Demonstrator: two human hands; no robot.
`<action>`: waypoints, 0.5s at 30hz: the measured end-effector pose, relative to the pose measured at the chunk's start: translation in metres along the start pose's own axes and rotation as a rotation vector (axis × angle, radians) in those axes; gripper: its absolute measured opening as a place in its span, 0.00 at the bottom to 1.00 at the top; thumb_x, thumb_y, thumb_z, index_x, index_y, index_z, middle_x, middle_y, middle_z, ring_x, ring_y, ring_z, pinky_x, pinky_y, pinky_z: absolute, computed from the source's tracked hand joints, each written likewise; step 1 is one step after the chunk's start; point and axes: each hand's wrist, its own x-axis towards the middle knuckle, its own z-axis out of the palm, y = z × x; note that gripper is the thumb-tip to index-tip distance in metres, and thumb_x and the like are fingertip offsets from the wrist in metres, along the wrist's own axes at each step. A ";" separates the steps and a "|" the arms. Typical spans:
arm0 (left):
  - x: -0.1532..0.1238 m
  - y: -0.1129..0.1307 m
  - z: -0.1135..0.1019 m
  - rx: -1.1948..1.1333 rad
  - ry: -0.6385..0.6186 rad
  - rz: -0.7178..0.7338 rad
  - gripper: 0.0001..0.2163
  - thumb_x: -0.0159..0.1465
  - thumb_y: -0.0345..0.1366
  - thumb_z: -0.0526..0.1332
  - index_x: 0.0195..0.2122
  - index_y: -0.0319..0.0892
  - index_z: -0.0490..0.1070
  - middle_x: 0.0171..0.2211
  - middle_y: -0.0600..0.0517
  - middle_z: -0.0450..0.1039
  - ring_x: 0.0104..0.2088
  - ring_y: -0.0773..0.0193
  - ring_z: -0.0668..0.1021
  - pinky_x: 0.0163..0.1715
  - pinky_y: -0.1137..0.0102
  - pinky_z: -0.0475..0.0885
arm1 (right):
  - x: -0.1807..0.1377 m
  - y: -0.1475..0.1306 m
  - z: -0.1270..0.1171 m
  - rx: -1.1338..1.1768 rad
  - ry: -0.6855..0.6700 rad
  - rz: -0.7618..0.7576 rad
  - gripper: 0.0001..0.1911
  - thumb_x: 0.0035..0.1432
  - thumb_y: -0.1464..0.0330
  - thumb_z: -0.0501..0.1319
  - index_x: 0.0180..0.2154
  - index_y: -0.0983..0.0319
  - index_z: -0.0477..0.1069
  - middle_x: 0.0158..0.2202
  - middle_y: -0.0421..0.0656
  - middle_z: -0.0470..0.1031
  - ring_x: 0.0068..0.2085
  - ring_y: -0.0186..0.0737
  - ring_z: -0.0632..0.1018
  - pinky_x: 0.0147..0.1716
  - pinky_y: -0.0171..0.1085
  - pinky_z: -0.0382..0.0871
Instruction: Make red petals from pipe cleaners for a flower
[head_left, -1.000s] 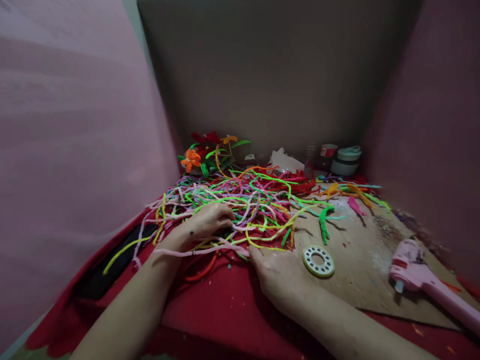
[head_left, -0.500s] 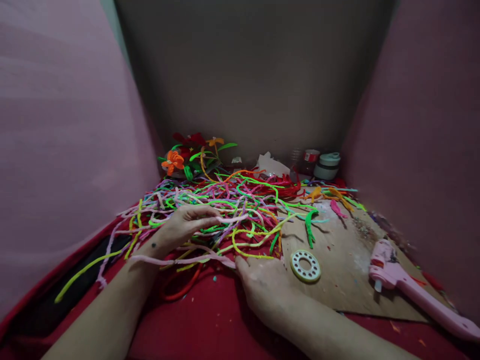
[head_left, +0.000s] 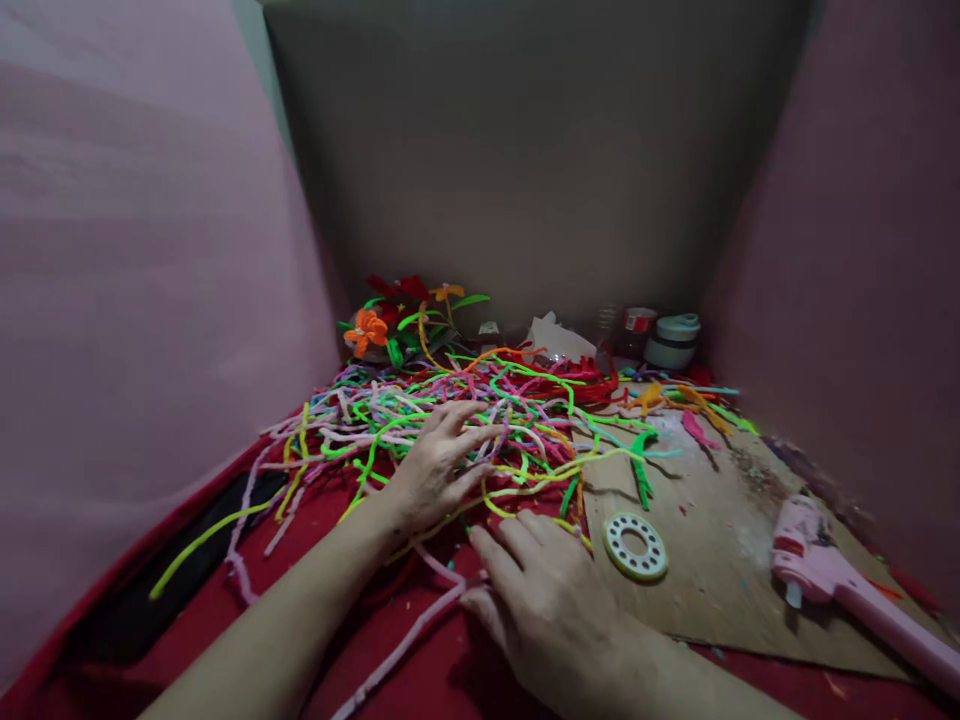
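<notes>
A tangled pile of coloured pipe cleaners (head_left: 480, 410) lies on the red cloth (head_left: 435, 660). My left hand (head_left: 439, 465) rests on the near side of the pile, fingers spread and open, holding nothing. My right hand (head_left: 544, 595) lies flat on the cloth just in front of the pile, fingers stretched out. Its thumb touches a long pale pink pipe cleaner (head_left: 405, 645) that runs from the hand down to the lower left. I cannot see whether the thumb pins it.
A brown board (head_left: 712, 580) at the right carries a white ring with holes (head_left: 635, 547) and a pink glue gun (head_left: 832, 585). Pipe-cleaner flowers (head_left: 397, 320) and small jars (head_left: 667, 340) stand at the back. Cardboard and pink walls close in three sides.
My left hand let go of the pink pipe cleaner it pinched and spread flat on the pile. My right hand opened, and the pink pipe cleaner now trails to the lower left.
</notes>
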 end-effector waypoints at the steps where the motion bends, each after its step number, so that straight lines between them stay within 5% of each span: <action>1: -0.001 -0.001 0.003 0.077 -0.029 0.003 0.19 0.59 0.40 0.58 0.53 0.47 0.65 0.55 0.45 0.60 0.55 0.53 0.61 0.55 0.54 0.54 | 0.001 0.002 -0.002 0.033 0.026 -0.016 0.15 0.60 0.66 0.52 0.47 0.65 0.66 0.37 0.48 0.71 0.39 0.45 0.70 0.38 0.44 0.65; 8: -0.009 -0.004 0.013 0.184 -0.234 0.008 0.17 0.61 0.43 0.54 0.49 0.44 0.67 0.44 0.46 0.67 0.46 0.56 0.65 0.48 0.57 0.59 | 0.036 0.033 -0.025 0.116 0.043 0.189 0.11 0.58 0.72 0.52 0.40 0.64 0.71 0.38 0.49 0.69 0.40 0.43 0.69 0.40 0.42 0.64; 11: -0.011 -0.006 0.012 0.173 -0.224 0.002 0.16 0.61 0.42 0.54 0.49 0.44 0.67 0.44 0.46 0.66 0.46 0.56 0.65 0.48 0.58 0.60 | 0.049 0.032 -0.036 0.150 -0.123 0.220 0.10 0.57 0.71 0.54 0.40 0.62 0.72 0.39 0.46 0.70 0.41 0.41 0.70 0.42 0.40 0.64; 15: -0.012 -0.009 0.012 0.130 -0.225 0.008 0.17 0.63 0.42 0.53 0.52 0.46 0.64 0.45 0.47 0.67 0.46 0.57 0.66 0.48 0.59 0.60 | 0.044 0.012 -0.027 0.168 -0.473 -0.006 0.09 0.49 0.65 0.63 0.33 0.62 0.71 0.38 0.44 0.72 0.41 0.43 0.71 0.40 0.39 0.64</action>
